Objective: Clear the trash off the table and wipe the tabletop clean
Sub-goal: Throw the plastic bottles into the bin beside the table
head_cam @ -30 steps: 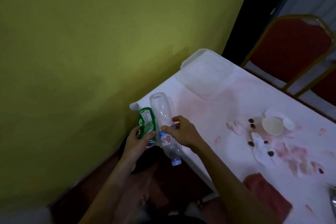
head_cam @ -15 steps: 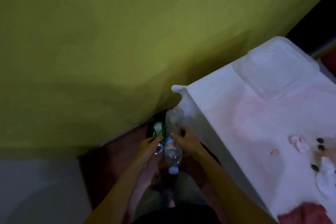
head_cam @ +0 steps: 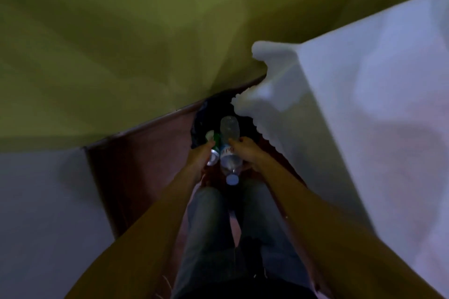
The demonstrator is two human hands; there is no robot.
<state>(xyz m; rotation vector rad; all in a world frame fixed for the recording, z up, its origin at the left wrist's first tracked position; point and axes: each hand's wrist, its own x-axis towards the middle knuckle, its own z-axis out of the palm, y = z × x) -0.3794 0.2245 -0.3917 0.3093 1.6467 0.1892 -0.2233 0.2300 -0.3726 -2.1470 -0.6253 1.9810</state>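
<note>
Olive walls and a dim red floor frame the corner beside the white-clothed table (head_cam: 364, 104). A green can (head_cam: 213, 147) is held in the left hand (head_cam: 200, 156) and a clear bottle (head_cam: 229, 147) in the right hand (head_cam: 244, 152), each grip closed around its item, above a dark bin bag (head_cam: 213, 110). If released early, either could likely miss the shadowed opening and roll under the cloth; stains on the table are left unwiped.
</note>
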